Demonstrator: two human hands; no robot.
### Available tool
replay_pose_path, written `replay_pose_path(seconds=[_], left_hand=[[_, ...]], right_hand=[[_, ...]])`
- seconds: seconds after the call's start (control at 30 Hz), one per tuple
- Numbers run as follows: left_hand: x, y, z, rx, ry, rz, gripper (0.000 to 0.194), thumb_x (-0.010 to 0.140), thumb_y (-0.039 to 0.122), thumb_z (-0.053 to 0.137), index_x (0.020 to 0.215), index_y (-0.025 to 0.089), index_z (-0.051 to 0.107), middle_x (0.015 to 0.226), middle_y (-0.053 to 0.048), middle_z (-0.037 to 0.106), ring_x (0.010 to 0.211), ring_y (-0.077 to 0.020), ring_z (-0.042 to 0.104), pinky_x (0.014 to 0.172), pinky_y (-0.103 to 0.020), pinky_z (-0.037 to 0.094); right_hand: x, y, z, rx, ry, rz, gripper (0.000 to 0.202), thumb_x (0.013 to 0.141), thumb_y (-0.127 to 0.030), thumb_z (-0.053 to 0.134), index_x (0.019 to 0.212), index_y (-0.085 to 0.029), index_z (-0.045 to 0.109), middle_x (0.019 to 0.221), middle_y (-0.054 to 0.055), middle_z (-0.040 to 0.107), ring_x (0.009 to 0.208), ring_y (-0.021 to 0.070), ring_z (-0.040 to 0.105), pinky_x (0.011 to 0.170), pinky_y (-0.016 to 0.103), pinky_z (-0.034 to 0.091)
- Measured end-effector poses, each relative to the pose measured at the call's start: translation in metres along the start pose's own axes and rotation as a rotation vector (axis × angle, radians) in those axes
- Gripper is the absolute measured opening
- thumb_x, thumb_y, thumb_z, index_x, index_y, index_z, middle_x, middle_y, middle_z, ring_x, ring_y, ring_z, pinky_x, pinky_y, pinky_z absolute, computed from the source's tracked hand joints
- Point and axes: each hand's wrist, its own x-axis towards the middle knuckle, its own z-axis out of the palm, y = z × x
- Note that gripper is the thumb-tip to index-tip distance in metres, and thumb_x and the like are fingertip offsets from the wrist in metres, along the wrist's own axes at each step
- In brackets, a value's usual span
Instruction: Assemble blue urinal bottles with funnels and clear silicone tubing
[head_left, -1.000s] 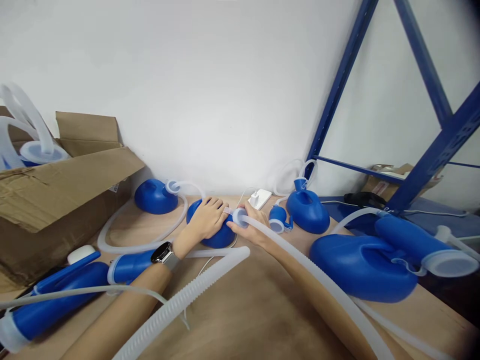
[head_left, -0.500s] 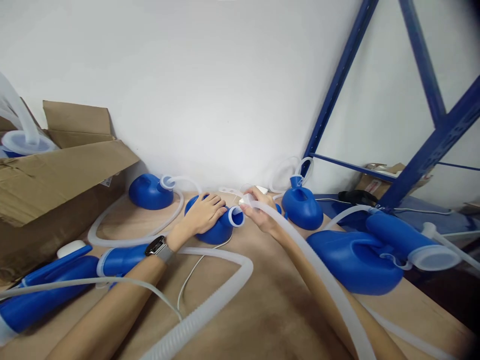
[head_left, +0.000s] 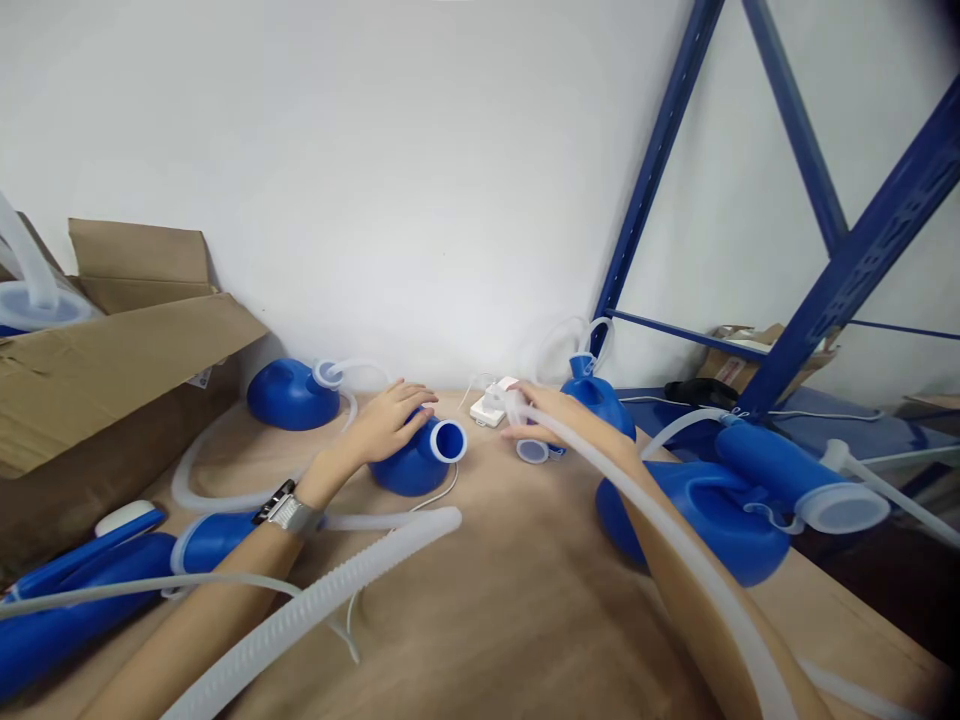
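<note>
My left hand (head_left: 394,415) lies over the top of a blue plastic bottle (head_left: 409,468), fingers stretched out. The bottle's round white-rimmed mouth (head_left: 448,441) is uncovered and faces right and toward me. My right hand (head_left: 547,410) is closed around the end of a translucent hose (head_left: 667,515), which runs back over my right forearm. Just below those fingers is a translucent round cap (head_left: 532,452) with a bit of blue beside it; whether the hand touches it I cannot tell. A white power strip (head_left: 491,402) sits by my right fingertips.
More blue bottles with hoses stand at the back left (head_left: 292,395), back right (head_left: 600,400) and right (head_left: 697,520). Another blue bottle (head_left: 97,600) lies at front left. A ribbed hose (head_left: 322,610) crosses the foreground. A cardboard box (head_left: 120,370) is left; blue shelving (head_left: 652,150) is right.
My right hand has moved away from the bottle mouth with the hose end, near the power strip. My left hand's fingers have loosened on the bottle. The ribbed hose has shifted left.
</note>
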Motion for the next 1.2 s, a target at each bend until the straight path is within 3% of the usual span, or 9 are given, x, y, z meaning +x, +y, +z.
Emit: replay_pose_path(seconds=[0.17,0.33,0.47,0.57,0.7,0.8,0.87,1.03,1.2], left_hand=[[0.001,0.029,-0.020,-0.083,0.019,0.031,0.040,0.106,0.044,0.041,0.121,0.019,0.068,0.123,-0.009,0.075,0.113,-0.0244,0.069,0.101,-0.039,0.053],[-0.003,0.059,-0.030,0.217,-0.039,0.248,0.029,0.096,0.043,0.062,0.099,0.016,0.074,0.112,-0.013,0.068,0.102,-0.0280,0.066,0.086,-0.039,0.052],[-0.004,0.083,-0.024,0.491,-0.065,0.358,0.022,0.097,0.025,0.058,0.084,0.016,0.074,0.107,-0.014,0.067,0.105,-0.0310,0.062,0.090,-0.046,0.045],[-0.003,0.095,-0.012,0.564,-0.112,0.331,0.021,0.096,0.021,0.057,0.083,0.014,0.072,0.096,-0.014,0.069,0.098,-0.0304,0.063,0.090,-0.048,0.043],[-0.004,0.093,0.001,0.553,-0.136,0.262,0.022,0.099,0.020,0.053,0.089,0.013,0.071,0.087,-0.013,0.071,0.093,-0.0292,0.064,0.085,-0.045,0.042],[-0.005,0.084,0.004,0.504,-0.130,0.277,0.014,0.097,0.018,0.058,0.090,0.015,0.069,0.094,-0.013,0.073,0.101,-0.0297,0.063,0.088,-0.044,0.041],[-0.005,0.080,0.003,0.484,-0.132,0.296,0.011,0.096,0.021,0.061,0.089,0.015,0.067,0.101,-0.014,0.073,0.107,-0.0309,0.061,0.094,-0.045,0.041],[-0.006,0.089,0.002,0.499,-0.146,0.247,0.010,0.094,0.015,0.057,0.093,0.014,0.067,0.098,-0.015,0.072,0.099,-0.0285,0.063,0.090,-0.045,0.043],[-0.010,0.109,0.017,0.632,-0.062,0.064,0.018,0.090,0.009,0.052,0.096,0.013,0.068,0.090,-0.016,0.071,0.089,-0.0313,0.061,0.085,-0.051,0.043]], right_hand=[[0.010,-0.009,0.057,-0.175,-0.149,-0.022,0.091,0.083,-0.065,0.073,0.156,-0.022,0.041,0.133,0.022,0.068,0.121,0.0435,0.066,0.097,0.048,0.051],[0.010,-0.003,0.094,-0.026,-0.172,-0.043,0.090,0.092,-0.039,0.069,0.166,-0.020,0.021,0.140,0.024,0.064,0.120,0.0382,0.067,0.100,0.048,0.051],[0.010,0.015,0.094,0.072,-0.174,-0.114,0.082,0.088,-0.010,0.059,0.164,-0.023,0.030,0.115,0.011,0.076,0.094,0.0238,0.074,0.086,0.034,0.058],[0.013,0.022,0.082,0.115,-0.120,-0.126,0.070,0.086,-0.001,0.052,0.153,-0.019,0.049,0.107,0.011,0.076,0.094,0.0229,0.073,0.088,0.035,0.058],[0.013,0.005,0.064,0.307,-0.088,-0.213,0.057,0.096,-0.022,0.057,0.153,-0.020,0.048,0.136,0.016,0.066,0.122,0.0252,0.066,0.104,0.043,0.053],[0.011,-0.023,0.067,0.496,-0.117,-0.405,0.094,0.082,-0.040,0.080,0.161,-0.025,0.032,0.160,0.015,0.044,0.146,0.0288,0.046,0.119,0.047,0.041],[0.011,-0.041,0.079,0.551,-0.047,-0.469,0.107,0.071,-0.037,0.090,0.160,-0.024,0.031,0.164,0.014,0.038,0.152,0.0301,0.038,0.125,0.046,0.033],[0.016,-0.062,0.122,0.662,0.208,-0.319,0.063,0.082,-0.012,0.065,0.142,-0.022,0.050,0.127,0.010,0.070,0.115,0.0258,0.068,0.102,0.039,0.055],[0.016,-0.055,0.137,0.536,0.352,-0.314,0.036,0.082,-0.010,0.051,0.114,-0.021,0.063,0.111,0.011,0.072,0.103,0.0292,0.068,0.093,0.044,0.056]])
